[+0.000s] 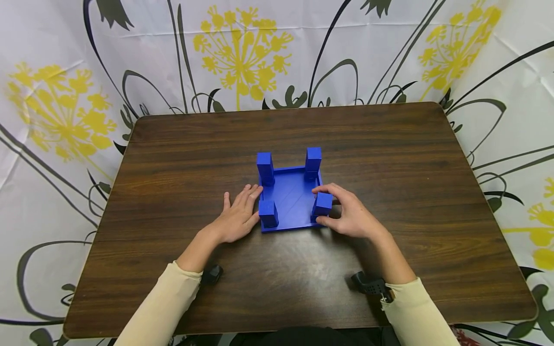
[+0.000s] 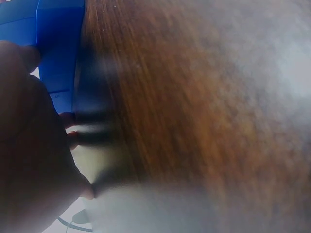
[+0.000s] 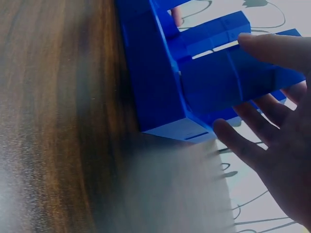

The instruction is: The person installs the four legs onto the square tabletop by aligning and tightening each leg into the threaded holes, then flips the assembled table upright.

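A shallow blue square tray [image 1: 290, 194] with raised rims lies on the table, a blue square post standing at each corner. My right hand [image 1: 352, 214] holds the near right post [image 1: 322, 203], thumb on its near side and fingers around the far side. In the right wrist view that post [image 3: 214, 77] stands between thumb and fingers. Flat beside the tray, my left hand [image 1: 235, 218] has its fingers stretched out, touching the left rim close to the near left post [image 1: 268, 211]. Farther back stand the far left post [image 1: 265, 166] and the far right post [image 1: 313, 161].
The dark wood-grain table [image 1: 190, 158] extends around the tray on all sides. A white curtain [image 1: 151, 48] printed with yellow flowers and grey stems hangs behind and beside it. A black wrist device [image 1: 370, 284] is on the right forearm.
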`<state>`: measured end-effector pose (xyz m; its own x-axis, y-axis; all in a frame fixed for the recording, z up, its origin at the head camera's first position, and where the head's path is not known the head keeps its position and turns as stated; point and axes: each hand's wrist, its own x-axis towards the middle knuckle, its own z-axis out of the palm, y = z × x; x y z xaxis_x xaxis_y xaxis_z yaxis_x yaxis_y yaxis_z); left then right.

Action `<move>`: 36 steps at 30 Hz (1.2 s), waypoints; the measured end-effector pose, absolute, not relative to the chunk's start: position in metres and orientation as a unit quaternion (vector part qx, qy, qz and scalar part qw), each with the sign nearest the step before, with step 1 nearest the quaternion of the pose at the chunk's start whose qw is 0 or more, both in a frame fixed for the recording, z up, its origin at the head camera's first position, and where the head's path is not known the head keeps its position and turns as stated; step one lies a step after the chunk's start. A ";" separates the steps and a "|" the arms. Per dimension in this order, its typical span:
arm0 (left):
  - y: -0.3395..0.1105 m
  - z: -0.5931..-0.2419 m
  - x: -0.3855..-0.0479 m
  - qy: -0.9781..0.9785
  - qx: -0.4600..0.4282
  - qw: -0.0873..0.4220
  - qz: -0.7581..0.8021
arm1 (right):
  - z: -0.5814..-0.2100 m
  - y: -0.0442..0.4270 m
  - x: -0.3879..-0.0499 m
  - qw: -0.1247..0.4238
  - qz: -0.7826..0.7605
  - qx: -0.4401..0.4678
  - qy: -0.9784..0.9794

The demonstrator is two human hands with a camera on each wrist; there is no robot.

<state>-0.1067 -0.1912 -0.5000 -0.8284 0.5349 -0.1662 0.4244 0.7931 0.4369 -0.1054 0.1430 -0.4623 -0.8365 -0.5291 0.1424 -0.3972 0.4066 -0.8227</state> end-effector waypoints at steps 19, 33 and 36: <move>-0.192 -0.506 -0.108 0.937 0.252 0.144 0.193 | -0.460 0.147 -0.107 0.164 -0.530 -0.306 0.774; -0.190 -0.499 -0.107 0.939 0.255 0.147 0.180 | -0.448 0.140 -0.101 0.149 -0.512 -0.246 0.810; -0.190 -0.499 -0.107 0.939 0.255 0.147 0.181 | -0.441 0.138 -0.099 0.140 -0.510 -0.246 0.812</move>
<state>-0.1072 -0.1901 -0.4985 -0.8270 0.5315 -0.1832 0.4256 0.8048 0.4138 -0.0994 0.1380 -0.4414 -0.8398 -0.5425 0.0224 -0.2561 0.3593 -0.8974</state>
